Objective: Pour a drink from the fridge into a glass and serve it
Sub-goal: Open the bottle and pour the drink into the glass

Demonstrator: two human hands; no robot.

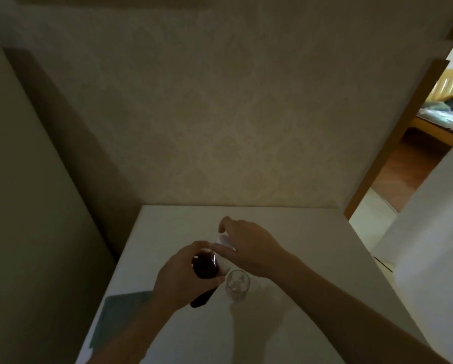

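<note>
A bottle of dark red drink (205, 269) is held over the white table (299, 245), with my left hand (180, 277) wrapped around its body. My right hand (246, 245) grips the white cap (224, 241) at the bottle's top. A clear, empty glass (237, 283) stands upright on the table just right of the bottle and below my right wrist. The lower end of the bottle shows below my left hand.
A grey cloth or mat (120, 313) lies at the table's front left. A tall pale cabinet or fridge side (23, 206) rises on the left. The wallpapered wall (220, 114) backs the table. An open doorway (417, 158) on the right leads to a room with a bed.
</note>
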